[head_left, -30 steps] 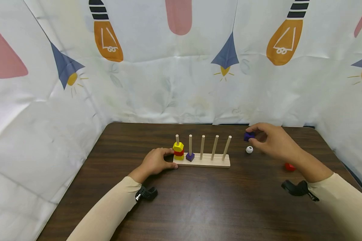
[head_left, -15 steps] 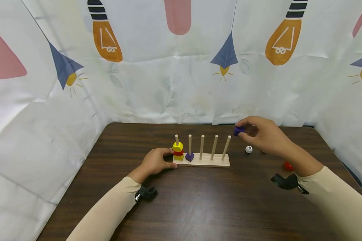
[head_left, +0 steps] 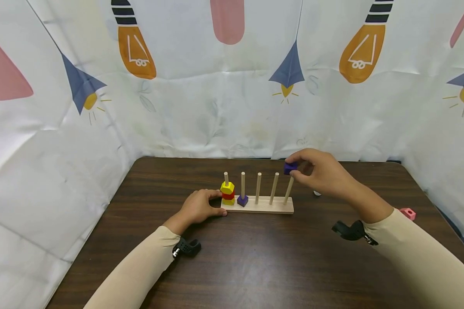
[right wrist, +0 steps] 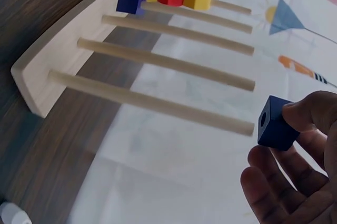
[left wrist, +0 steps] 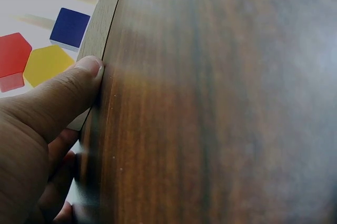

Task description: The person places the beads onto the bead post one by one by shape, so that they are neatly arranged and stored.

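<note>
A wooden peg board (head_left: 268,207) with several upright pegs lies on the table. My left hand (head_left: 201,206) grips its left end, thumb on the front edge. In the head view, the leftmost peg carries a stack of yellow beads (head_left: 227,188) with a red bead (head_left: 228,196) between them. A purple square bead (head_left: 242,201) sits at the foot of the second peg. My right hand (head_left: 325,171) pinches another purple square bead (right wrist: 276,124) between thumb and fingers. In the right wrist view, its hole faces the tip of the rightmost peg (right wrist: 158,105), just short of it.
A white bead (head_left: 317,193) lies right of the board, partly hidden behind the right hand. Farther right, a pinkish-red bead (head_left: 408,213) shows beside the right sleeve. Behind the dark wooden table (head_left: 255,266) hangs a white printed curtain (head_left: 201,116).
My right hand has carried the purple bead leftward, from above the white bead to the top of the rightmost peg. The left hand stays on the board's end.
</note>
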`<state>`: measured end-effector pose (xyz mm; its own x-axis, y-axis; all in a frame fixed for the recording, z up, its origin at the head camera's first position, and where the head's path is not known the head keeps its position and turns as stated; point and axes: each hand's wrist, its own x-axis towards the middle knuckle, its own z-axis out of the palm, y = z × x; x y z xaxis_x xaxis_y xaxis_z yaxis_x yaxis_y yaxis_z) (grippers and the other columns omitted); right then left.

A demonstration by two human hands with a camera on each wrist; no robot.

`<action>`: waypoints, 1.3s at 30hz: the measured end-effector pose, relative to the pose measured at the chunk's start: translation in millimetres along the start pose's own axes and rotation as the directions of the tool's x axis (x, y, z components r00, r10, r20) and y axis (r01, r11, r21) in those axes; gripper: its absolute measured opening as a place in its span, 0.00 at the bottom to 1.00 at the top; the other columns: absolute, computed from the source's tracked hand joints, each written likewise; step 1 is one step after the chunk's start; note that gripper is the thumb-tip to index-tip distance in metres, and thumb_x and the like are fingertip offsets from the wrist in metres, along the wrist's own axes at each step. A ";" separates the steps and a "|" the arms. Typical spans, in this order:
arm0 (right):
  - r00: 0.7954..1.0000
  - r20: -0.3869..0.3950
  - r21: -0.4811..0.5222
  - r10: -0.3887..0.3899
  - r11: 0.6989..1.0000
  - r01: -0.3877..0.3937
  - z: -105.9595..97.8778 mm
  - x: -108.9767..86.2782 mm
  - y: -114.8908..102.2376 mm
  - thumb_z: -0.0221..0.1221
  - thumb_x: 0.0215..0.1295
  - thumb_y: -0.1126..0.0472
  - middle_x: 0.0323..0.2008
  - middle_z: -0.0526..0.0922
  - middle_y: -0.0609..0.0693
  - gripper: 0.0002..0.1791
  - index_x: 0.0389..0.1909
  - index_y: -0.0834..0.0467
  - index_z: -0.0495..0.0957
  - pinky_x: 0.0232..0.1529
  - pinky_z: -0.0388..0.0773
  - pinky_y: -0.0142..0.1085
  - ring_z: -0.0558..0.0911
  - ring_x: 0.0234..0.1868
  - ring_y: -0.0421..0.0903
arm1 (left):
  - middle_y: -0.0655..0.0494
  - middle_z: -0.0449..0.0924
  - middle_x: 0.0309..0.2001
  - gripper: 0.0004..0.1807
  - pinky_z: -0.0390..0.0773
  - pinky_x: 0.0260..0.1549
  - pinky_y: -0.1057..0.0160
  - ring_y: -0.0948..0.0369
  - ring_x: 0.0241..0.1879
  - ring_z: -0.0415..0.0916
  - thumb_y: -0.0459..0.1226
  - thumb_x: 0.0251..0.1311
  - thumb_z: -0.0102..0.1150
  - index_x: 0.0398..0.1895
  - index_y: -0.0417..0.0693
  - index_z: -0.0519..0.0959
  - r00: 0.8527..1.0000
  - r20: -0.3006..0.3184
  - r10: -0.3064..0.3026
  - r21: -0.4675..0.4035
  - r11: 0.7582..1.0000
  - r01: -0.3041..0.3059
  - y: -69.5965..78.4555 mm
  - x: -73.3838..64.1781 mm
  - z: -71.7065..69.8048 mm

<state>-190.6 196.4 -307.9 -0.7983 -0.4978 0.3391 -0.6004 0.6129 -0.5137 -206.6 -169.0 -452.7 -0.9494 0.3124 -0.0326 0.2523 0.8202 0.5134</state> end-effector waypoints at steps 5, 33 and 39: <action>1.000 -0.001 0.022 -0.017 1.000 0.017 6.8 6.3 -2.1 0.69 0.63 0.69 0.45 0.86 0.49 0.15 0.50 0.58 0.83 0.35 0.81 0.40 0.83 0.37 0.42 | 0.50 0.82 0.61 0.36 0.73 0.59 0.42 0.47 0.61 0.77 0.55 0.49 0.79 0.61 0.51 0.83 1.000 -0.004 -0.001 0.004 1.000 0.001 0.2 0.1 -0.8; 0.997 0.056 0.097 -0.048 0.994 0.043 31.7 31.6 -26.2 0.69 0.64 0.67 0.45 0.85 0.48 0.15 0.52 0.58 0.83 0.40 0.82 0.43 0.84 0.40 0.42 | 0.49 0.81 0.61 0.37 0.73 0.60 0.42 0.46 0.62 0.76 0.56 0.49 0.79 0.62 0.52 0.83 1.000 -0.009 0.003 0.005 1.000 -0.003 2.8 -1.0 -3.2; 0.996 0.066 0.100 -0.052 0.994 0.045 37.2 36.4 -32.0 0.68 0.65 0.66 0.46 0.84 0.48 0.15 0.52 0.58 0.83 0.41 0.81 0.41 0.84 0.41 0.41 | 0.49 0.81 0.61 0.37 0.72 0.60 0.42 0.46 0.62 0.76 0.56 0.49 0.79 0.62 0.52 0.83 1.000 -0.009 0.009 -0.002 1.000 -0.009 3.0 -1.0 -2.1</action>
<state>-198.7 135.8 -308.4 -0.7610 -0.5683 0.3130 -0.6283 0.5254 -0.5737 -205.2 -167.9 -449.3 -0.9488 0.3152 -0.0203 0.2602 0.8163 0.5157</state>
